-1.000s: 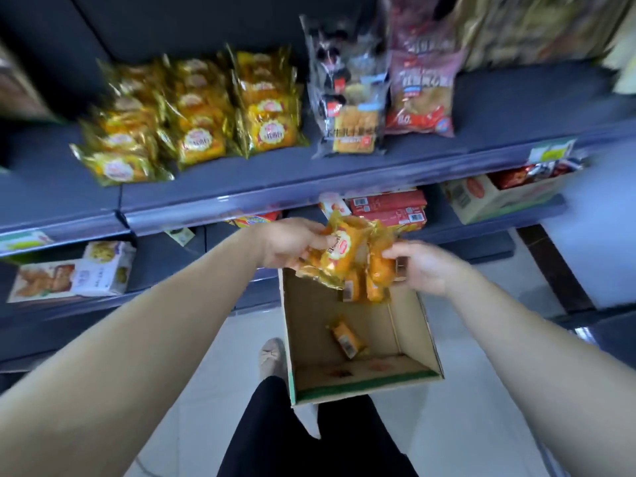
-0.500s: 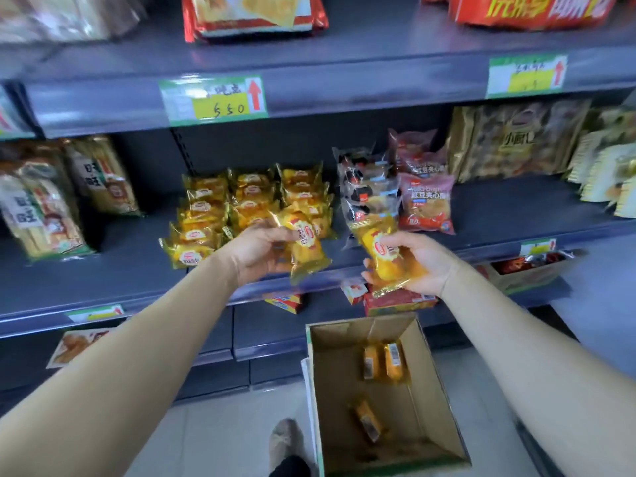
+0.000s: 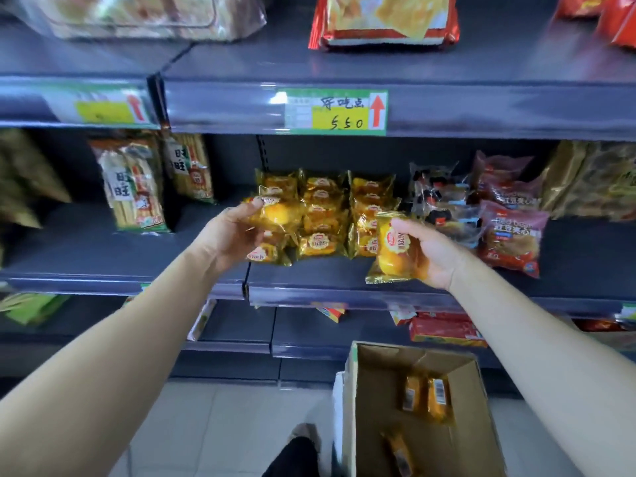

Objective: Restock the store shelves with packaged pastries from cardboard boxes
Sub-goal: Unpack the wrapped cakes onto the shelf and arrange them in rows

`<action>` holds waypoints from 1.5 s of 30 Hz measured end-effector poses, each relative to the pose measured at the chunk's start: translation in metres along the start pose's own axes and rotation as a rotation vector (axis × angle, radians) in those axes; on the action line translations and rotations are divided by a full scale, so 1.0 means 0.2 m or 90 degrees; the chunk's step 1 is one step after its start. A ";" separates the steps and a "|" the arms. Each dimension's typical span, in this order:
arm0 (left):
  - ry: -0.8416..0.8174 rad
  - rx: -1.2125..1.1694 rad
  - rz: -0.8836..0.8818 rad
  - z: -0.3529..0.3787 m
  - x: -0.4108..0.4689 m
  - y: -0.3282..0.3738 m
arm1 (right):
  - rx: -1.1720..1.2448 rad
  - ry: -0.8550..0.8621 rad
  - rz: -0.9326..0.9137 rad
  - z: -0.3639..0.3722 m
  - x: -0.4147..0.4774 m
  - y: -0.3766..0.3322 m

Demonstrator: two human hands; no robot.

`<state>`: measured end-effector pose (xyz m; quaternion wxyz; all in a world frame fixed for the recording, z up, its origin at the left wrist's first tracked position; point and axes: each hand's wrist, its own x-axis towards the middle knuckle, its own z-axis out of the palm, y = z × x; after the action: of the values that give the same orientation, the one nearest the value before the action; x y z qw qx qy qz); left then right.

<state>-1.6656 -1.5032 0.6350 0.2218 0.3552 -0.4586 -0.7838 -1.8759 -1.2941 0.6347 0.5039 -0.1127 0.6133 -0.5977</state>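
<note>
My left hand [image 3: 229, 235] grips a yellow-wrapped pastry pack [image 3: 275, 213] and holds it against the left column of the stacked yellow pastry packs [image 3: 323, 215] on the middle shelf [image 3: 327, 275]. In front of the stack's right column, just above the shelf's front edge, my right hand [image 3: 432, 256] holds another yellow pastry pack [image 3: 392, 249]. On the floor below stands an open cardboard box [image 3: 471, 438], with three pastry packs [image 3: 426, 397] lying inside it.
Dark and red bread bags [image 3: 509, 235] stand right of the yellow stack, rice-cracker bags [image 3: 134, 191] to the left. The upper shelf carries a price tag [image 3: 335, 111]. Red boxes [image 3: 444, 330] sit on the lower shelf. My leg and shoe [image 3: 299, 449] are beside the box.
Both hands have risen from the box to the middle shelf, each with a pack. The left pack has moved onto the stack's left column and the view has tilted up.
</note>
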 end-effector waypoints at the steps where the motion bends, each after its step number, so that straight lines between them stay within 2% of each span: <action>1: 0.036 -0.012 0.007 -0.05 0.01 0.01 | 0.005 0.001 -0.002 0.03 0.03 0.00; 4: 0.117 -0.022 0.026 -0.20 0.04 0.00 | 0.025 0.016 -0.005 0.10 0.10 0.01; 6: 0.126 0.000 0.026 -0.24 0.04 -0.02 | 0.032 0.016 -0.009 0.14 0.15 0.02; 14: 0.115 0.171 -0.046 -0.34 0.05 -0.14 | 0.004 0.024 -0.028 0.28 0.25 0.06; 22: 0.083 0.262 -0.025 -0.39 0.15 -0.20 | -0.016 0.042 -0.015 0.31 0.31 0.10; 32: 0.113 0.407 -0.003 -0.38 0.19 -0.26 | -0.162 0.114 0.002 0.30 0.43 0.25; 41: 0.084 0.524 -0.034 -0.36 0.18 -0.23 | -0.320 0.174 0.013 0.36 0.48 0.32; 45: 0.130 0.601 -0.016 -0.35 0.18 -0.20 | -0.391 0.223 -0.023 0.40 0.46 0.34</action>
<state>-1.6368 -1.5478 0.5651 0.0704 0.4976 -0.7356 -0.4542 -1.8265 -1.3949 0.5507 0.3230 -0.1656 0.8393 -0.4048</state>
